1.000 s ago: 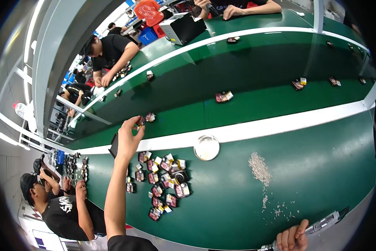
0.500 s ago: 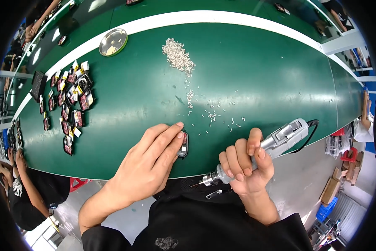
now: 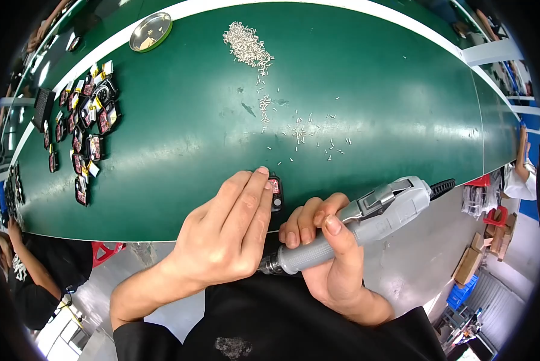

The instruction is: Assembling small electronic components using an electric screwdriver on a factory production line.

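Note:
My left hand [image 3: 225,225] lies over a small black electronic device [image 3: 276,195] near the front edge of the table. Its fingers are pressed together along the device's left side, and part of a reddish circuit board shows in the housing. My right hand [image 3: 327,249] is wrapped round a grey electric screwdriver [image 3: 366,225], with the thumb along its upper side. The screwdriver's chuck points left, close beside my left palm, and its bit is hidden there. At its back end a black cord runs off to the right.
Silver screws [image 3: 246,48] lie in a heap at the far middle, with loose ones trailing nearer. Several similar opened devices [image 3: 77,129] cluster on the left beside a black tray [image 3: 43,108]. A round dish [image 3: 151,33] stands at the back left. Co-workers' arms [image 3: 32,259] show at both sides.
My right hand has brought the screwdriver leftward, up against my left hand, and its bit has gone out of sight. The whole view has shifted, so the table's things appear higher.

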A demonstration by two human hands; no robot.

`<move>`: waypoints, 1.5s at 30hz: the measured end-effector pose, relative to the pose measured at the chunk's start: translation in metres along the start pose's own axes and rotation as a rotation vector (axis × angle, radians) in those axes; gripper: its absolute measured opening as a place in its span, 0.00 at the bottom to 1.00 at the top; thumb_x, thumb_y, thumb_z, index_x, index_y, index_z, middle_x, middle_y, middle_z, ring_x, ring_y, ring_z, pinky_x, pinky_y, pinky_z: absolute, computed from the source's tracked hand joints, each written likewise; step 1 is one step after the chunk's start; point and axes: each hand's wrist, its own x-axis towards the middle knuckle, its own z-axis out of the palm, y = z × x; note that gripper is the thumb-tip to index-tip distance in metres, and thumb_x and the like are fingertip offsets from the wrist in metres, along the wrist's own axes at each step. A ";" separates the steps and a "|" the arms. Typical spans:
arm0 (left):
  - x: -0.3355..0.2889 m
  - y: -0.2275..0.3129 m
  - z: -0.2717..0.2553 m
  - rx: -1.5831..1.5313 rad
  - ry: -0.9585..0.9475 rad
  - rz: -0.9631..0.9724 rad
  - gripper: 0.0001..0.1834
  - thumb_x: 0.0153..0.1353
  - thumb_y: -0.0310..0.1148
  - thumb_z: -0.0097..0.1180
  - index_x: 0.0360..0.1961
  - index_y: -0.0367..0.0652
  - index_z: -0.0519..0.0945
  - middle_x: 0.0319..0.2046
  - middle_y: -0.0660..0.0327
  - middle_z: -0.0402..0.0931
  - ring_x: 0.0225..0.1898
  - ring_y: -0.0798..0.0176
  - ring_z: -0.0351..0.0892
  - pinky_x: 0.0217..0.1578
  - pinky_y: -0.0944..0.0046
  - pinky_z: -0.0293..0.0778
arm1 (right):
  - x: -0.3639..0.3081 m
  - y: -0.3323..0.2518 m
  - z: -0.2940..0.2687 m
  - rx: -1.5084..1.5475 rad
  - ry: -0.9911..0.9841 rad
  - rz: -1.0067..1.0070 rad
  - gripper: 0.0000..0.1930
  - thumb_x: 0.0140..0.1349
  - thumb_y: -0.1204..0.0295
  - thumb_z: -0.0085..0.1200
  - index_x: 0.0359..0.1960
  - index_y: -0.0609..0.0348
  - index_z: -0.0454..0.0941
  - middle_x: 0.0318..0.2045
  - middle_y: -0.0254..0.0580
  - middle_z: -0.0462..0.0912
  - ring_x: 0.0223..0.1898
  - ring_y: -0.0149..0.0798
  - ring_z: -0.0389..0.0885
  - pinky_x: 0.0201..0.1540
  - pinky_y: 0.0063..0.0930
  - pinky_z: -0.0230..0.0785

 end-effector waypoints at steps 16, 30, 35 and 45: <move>-0.007 0.017 -0.006 -0.240 -0.135 -0.169 0.21 0.40 0.19 0.59 0.40 0.21 0.77 0.47 0.41 0.74 0.45 0.45 0.76 0.39 0.57 0.79 | 0.018 -0.038 -0.004 -0.121 -0.295 -0.097 0.08 0.65 0.69 0.48 0.34 0.58 0.63 0.13 0.33 0.64 0.11 0.29 0.63 0.20 0.26 0.63; -0.013 0.022 0.004 -0.184 -0.034 -0.162 0.20 0.41 0.17 0.58 0.39 0.20 0.77 0.44 0.43 0.75 0.44 0.45 0.76 0.39 0.56 0.79 | 0.089 -0.073 0.028 -0.451 -0.655 -0.144 0.19 0.72 0.54 0.33 0.41 0.58 0.67 0.14 0.25 0.62 0.16 0.22 0.63 0.25 0.20 0.59; -0.011 0.020 0.001 -0.261 -0.077 -0.218 0.18 0.41 0.17 0.59 0.38 0.21 0.77 0.43 0.44 0.75 0.44 0.46 0.76 0.38 0.56 0.79 | 0.095 -0.074 0.025 -0.459 -0.685 -0.073 0.19 0.72 0.54 0.33 0.41 0.58 0.67 0.14 0.25 0.62 0.16 0.22 0.62 0.25 0.20 0.59; -0.014 0.020 0.005 -0.272 -0.022 -0.242 0.18 0.41 0.17 0.59 0.38 0.22 0.77 0.43 0.45 0.75 0.43 0.47 0.76 0.38 0.57 0.79 | 0.095 -0.074 0.032 -0.518 -0.650 -0.041 0.18 0.72 0.55 0.34 0.40 0.58 0.68 0.14 0.27 0.64 0.16 0.24 0.63 0.26 0.21 0.60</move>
